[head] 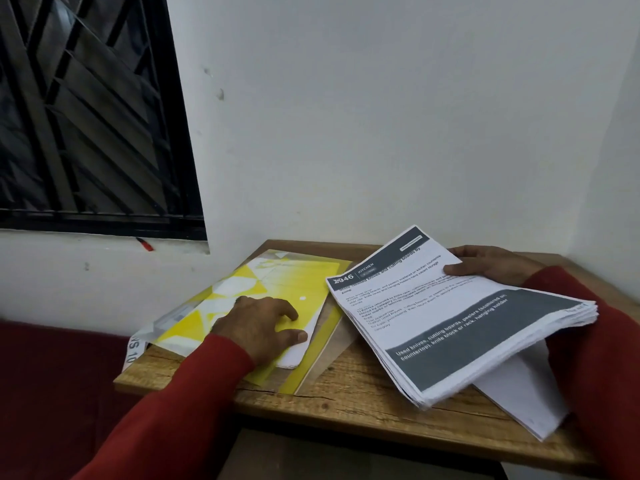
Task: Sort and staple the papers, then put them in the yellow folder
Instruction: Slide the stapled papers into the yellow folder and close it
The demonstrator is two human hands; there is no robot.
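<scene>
A yellow folder [277, 285] with white geometric shapes lies on the left of the small wooden table [363, 400]. My left hand [258, 322] rests flat on it, fingers spread, over white sheets that seem to sit under its clear cover. My right hand [491, 265] grips the far edge of a thick stack of printed papers [450, 327] with dark grey bands, lifted and tilted above the table's right half. More white sheets [519, 393] lie under the stack, reaching past the table's front right edge. No stapler is in view.
The table stands in a corner of white walls [381, 116]. A dark barred window [86, 116] is at the upper left. A dark red seat [52, 382] sits left of the table, with a printed strip [133, 351] hanging beside the folder.
</scene>
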